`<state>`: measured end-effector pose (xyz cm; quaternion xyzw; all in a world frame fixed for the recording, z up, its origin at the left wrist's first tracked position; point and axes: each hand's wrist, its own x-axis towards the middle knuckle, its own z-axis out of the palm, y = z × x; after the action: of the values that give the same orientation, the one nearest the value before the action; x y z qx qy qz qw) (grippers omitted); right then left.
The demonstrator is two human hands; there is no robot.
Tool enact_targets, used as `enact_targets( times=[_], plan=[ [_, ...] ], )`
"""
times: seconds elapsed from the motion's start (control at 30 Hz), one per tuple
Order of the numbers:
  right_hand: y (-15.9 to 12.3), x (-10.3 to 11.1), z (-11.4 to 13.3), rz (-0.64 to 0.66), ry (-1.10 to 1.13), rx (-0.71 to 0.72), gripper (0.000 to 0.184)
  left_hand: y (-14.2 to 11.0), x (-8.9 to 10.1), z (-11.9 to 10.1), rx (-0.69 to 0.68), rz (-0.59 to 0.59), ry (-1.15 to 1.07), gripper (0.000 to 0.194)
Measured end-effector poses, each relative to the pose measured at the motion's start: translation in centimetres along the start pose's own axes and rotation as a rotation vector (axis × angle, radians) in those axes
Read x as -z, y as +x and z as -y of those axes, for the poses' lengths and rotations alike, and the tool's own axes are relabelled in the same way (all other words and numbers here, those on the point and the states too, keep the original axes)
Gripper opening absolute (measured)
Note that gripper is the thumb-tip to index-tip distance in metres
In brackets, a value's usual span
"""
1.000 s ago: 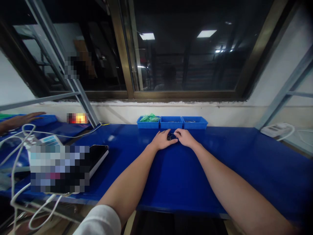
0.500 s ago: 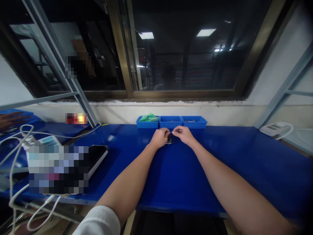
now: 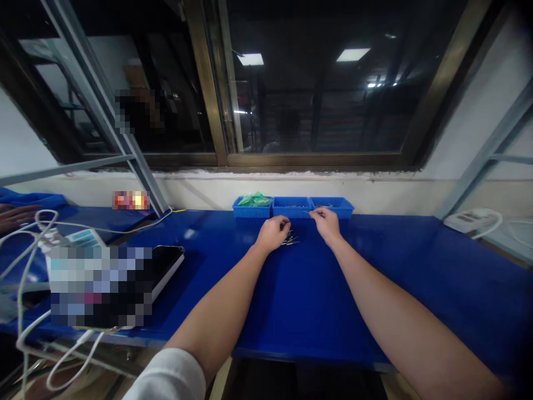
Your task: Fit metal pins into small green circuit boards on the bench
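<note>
My left hand [image 3: 272,233] rests curled on the blue tabletop [image 3: 316,300], just left of a small loose bunch of thin metal pieces [image 3: 290,239]. My right hand [image 3: 327,224] is raised near the rim of the blue bins, with a thin metal piece [image 3: 312,211] pinched in its fingertips. Three shallow blue plastic bins stand in a row at the table's back edge. The left bin [image 3: 251,211] holds green plastic bags. The middle bin [image 3: 291,210] and right bin [image 3: 337,209] hold small metal items.
At the left, a co-worker's hand [image 3: 16,218] lies beyond tangled white cables [image 3: 29,266], next to a pixelated device on a dark tablet-like slab [image 3: 166,266]. A white power strip [image 3: 470,220] sits at the right. A wall and dark window rise behind the table.
My right hand has moved away from the metal pieces, up and right towards the bins, with a thin piece in its fingertips. The bunch now shows more clearly on the table.
</note>
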<state>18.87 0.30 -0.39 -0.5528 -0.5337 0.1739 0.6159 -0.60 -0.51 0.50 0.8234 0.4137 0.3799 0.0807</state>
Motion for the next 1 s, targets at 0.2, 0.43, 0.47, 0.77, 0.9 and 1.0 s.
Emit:
enact_targets(
  times=[0.2, 0.43, 0.47, 0.77, 0.9, 1.0],
  plan=[
    [1.8, 0.6, -1.3, -0.002, 0.030, -0.062, 0.047, 0.0, -0.1, 0.3, 0.012, 0.017, 0.013, 0.021],
    [1.5, 0.8, -1.1, 0.072, -0.043, -0.051, 0.080, -0.4, 0.0, 0.0, -0.036, 0.187, 0.137, 0.051],
    [1.3, 0.7, -1.0, 0.072, -0.071, -0.021, 0.080, -0.4, 0.1, -0.1, -0.044, 0.218, 0.155, 0.057],
    [-1.4, -0.2, 1.0, 0.280, -0.255, 0.194, 0.062, -0.6, 0.0, -0.1, -0.042, 0.385, 0.233, 0.084],
    [-2.4, -0.5, 1.9, 0.487, -0.424, 0.277, 0.044, -0.8, -0.1, -0.1, 0.000, 0.461, 0.287, 0.088],
    [-2.9, -0.8, 2.0, 0.567, -0.558, 0.275, 0.039, -0.9, -0.1, -0.3, 0.027, 0.527, 0.303, 0.088]
  ],
)
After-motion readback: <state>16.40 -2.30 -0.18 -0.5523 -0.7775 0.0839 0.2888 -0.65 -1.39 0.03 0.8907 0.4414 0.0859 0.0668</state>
